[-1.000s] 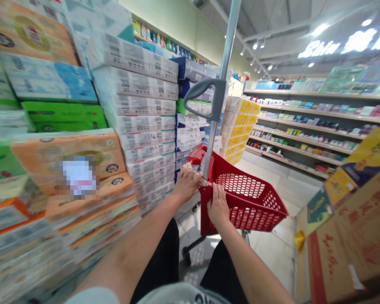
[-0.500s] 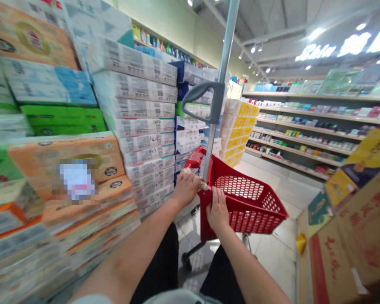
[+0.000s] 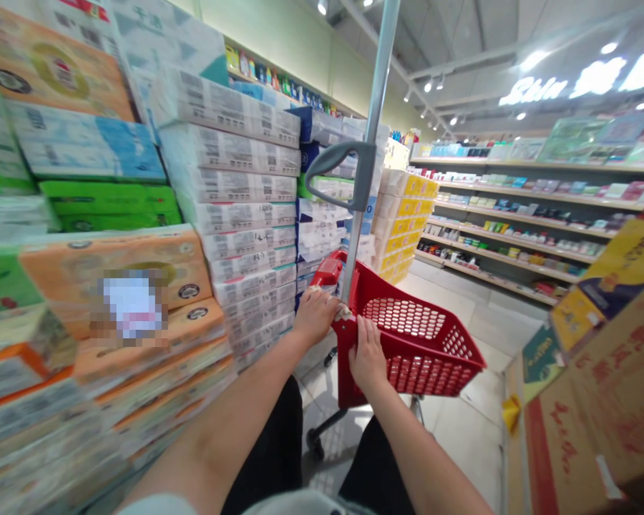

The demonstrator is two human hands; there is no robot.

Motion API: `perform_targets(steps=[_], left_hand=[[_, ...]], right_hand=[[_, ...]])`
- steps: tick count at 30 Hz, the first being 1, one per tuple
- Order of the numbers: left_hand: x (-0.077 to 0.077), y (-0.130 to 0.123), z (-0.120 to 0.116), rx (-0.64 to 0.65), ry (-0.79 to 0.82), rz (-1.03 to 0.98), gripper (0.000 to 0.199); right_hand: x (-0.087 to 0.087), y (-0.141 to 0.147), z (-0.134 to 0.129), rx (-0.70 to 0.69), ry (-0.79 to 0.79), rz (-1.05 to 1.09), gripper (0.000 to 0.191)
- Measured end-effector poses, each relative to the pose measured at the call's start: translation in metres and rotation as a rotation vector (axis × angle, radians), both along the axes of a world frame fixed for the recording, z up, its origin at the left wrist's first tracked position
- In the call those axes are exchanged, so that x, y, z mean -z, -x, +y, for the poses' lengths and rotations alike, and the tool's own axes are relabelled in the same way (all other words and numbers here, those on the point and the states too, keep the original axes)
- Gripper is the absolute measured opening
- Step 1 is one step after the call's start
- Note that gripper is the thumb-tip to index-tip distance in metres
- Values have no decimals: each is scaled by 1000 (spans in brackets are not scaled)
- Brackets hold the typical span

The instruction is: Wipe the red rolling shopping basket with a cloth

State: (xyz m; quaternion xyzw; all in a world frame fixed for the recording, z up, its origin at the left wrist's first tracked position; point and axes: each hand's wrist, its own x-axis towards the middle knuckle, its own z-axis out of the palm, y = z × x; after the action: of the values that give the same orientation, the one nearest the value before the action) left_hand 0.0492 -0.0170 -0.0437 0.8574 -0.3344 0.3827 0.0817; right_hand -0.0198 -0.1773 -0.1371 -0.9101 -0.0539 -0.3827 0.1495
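Observation:
A red plastic shopping cart (image 3: 348,368) with perforated basket walls stands directly in front of me on dark casters. My left hand (image 3: 318,315) is wrapped over its red handle at the near left corner, fingers closed. Just to the right, my right hand (image 3: 369,357) has its fingers bent over the basket's near rim, the palm against the outer side. From the cart rises a tall metal pole (image 3: 380,93) bearing a grey loop grip (image 3: 363,179), which neither hand touches. The undersides of my fingers are hidden.
Stacked white paper packs (image 3: 247,182) and orange tissue packs (image 3: 123,265) line the left side. Yellow-and-white packs (image 3: 408,214) stand farther on. Cardboard boxes (image 3: 612,379) edge the right. Long product shelves (image 3: 515,207) run across the back beyond the pale tiled floor (image 3: 477,429).
The pole and its grey grip appear slightly farther left, and the cart has shifted a little left in view. Both hands keep their places on the cart.

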Motion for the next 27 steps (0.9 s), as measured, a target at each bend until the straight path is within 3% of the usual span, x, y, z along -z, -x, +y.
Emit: perform_targets(steps=[8,15,23,27], left_hand=[[24,4,8,39,26,-62,33],[4,-6,2,-13,26,32,19],[20,2,4,51,144,-40,26],[2,-1,8,88,167,78,19]], right_hand=[[5,-2,1,10,-3,-6,71],[2,-6,0,-4,-8,19,73],[4,-2,2,-4,-2,9,74],[5,-1,1,0,9,1,70]])
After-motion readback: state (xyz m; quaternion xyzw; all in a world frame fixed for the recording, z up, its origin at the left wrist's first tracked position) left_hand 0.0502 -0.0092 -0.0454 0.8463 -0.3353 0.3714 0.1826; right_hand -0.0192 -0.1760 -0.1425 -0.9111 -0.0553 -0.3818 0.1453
